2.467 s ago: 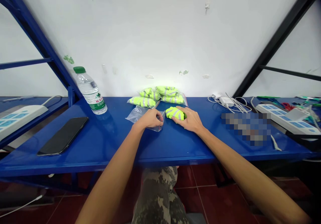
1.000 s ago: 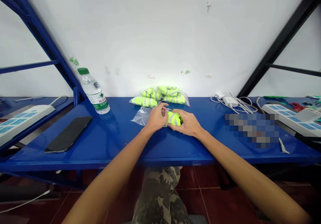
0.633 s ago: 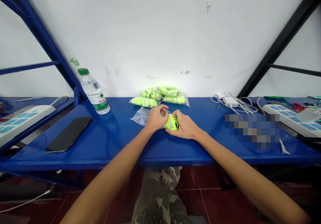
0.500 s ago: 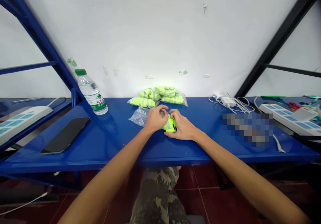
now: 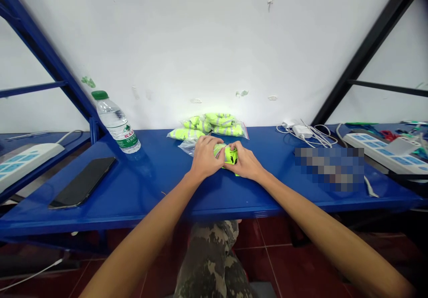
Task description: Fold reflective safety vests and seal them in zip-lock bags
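A folded fluorescent yellow reflective vest with a grey strip and black edging is held between my two hands above the table. My left hand is closed around its left side, thumb toward me. From the right, my right hand grips the other side with bent fingers. A clear plastic bag sticks out behind my left hand; how much of it lies under that hand is hidden. Just beyond, several bagged yellow vests are heaped against the wall.
On the blue table a water bottle stands at left, near a black phone. To the right lie a white charger with coiled cable and a pixelated patch. Power strips flank both sides, beyond the slanted frame bars.
My left hand has gone from a raised pinch to wrapping the left side of the vest. The vest is squeezed into a tighter bundle. The whole view has shifted slightly.
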Demonstrator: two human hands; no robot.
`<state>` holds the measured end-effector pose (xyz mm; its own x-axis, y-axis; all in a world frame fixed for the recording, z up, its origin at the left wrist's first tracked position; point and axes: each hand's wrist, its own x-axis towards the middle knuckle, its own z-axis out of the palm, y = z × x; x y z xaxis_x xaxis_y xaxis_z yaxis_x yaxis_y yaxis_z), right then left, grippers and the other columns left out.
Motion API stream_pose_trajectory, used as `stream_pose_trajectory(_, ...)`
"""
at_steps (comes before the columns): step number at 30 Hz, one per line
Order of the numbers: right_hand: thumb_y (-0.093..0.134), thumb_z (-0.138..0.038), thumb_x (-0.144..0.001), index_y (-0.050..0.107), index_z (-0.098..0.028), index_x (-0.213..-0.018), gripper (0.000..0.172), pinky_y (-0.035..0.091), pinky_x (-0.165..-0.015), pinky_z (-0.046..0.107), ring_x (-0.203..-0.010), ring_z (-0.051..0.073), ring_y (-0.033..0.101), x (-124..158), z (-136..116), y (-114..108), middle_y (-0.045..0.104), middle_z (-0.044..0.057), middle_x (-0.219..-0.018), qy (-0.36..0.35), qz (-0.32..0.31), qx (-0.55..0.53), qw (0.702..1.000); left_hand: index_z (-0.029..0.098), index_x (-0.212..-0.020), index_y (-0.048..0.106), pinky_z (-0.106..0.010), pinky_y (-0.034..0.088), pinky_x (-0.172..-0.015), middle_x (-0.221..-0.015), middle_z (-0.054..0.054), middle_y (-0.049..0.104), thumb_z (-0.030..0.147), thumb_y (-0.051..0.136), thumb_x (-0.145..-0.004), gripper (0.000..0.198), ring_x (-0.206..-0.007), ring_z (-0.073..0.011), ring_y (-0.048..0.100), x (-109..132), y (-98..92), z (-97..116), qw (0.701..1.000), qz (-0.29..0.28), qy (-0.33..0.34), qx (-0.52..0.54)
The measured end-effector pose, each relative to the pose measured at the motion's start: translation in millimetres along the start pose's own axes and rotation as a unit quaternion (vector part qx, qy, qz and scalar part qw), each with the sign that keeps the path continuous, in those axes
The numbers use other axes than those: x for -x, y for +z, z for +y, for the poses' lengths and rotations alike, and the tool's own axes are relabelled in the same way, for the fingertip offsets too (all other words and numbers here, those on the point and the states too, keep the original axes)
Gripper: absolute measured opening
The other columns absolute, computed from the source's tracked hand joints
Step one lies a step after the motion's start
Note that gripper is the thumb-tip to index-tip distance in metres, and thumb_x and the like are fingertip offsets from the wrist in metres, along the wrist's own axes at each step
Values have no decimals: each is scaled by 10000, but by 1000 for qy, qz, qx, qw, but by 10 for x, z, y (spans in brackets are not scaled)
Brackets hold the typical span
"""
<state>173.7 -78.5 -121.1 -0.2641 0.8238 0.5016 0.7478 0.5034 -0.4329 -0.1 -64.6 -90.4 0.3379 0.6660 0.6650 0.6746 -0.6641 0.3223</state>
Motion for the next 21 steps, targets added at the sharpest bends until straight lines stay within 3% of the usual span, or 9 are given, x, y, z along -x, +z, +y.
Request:
stream_pose_trajectory(3, 602, -417, -787, 364, -246, -982, 352, 457, -728, 334, -923, 277, 671, -6, 39, -13, 657, 84, -1046, 5, 23, 9, 1000, 185, -961, 612, -416, 386, -951, -1060, -94, 631, 272, 571, -823, 168, -1072, -271, 511, 26, -38, 51, 996, 4, 3, -84)
stream_pose_trajectory(7, 604, -443, -788, 379, -245, -989, 361, 464, -729, 346, -929, 290, 672, -17, 114, -47, 655, 92, -1088, 36, 54, 24, 998, 185, -943, 570, -450, 363, -890, -1015, -111, 625, 255, 583, -784, 174, -1018, -297, 523, 57, -49, 96, 986, -42, 21, -161)
stream_pose_trajectory(10, 614, -472, -778, 395, -244, -1000, 386, 468, -702, 347, -898, 295, 675, -19, 164, -63, 661, 86, -1040, 49, 66, 41, 996, 187, -896, 562, -432, 378, -850, -944, -104, 637, 307, 528, -851, 133, -965, -283, 554, 70, -10, 76, 981, -78, 28, -175)
stream_pose_trajectory(15, 601, -444, -795, 419, -230, -1035, 369, 485, -750, 374, -960, 307, 668, -2, 172, -48, 655, 107, -1069, 31, 45, 69, 996, 188, -912, 569, -348, 412, -735, -942, -97, 660, 261, 483, -882, 117, -887, -239, 609, 89, 65, 20, 976, -105, -18, -190)
stream_pose_trajectory(21, 674, -455, -723, 362, -164, -1270, 693, 486, -899, 433, -1145, 339, 599, 21, 195, -59, 530, 189, -1326, -47, 1, 63, 997, 191, -899, 573, -313, 424, -690, -950, -80, 670, 227, 458, -893, 121, -851, -214, 624, 111, 101, -28, 975, -122, -30, -181)
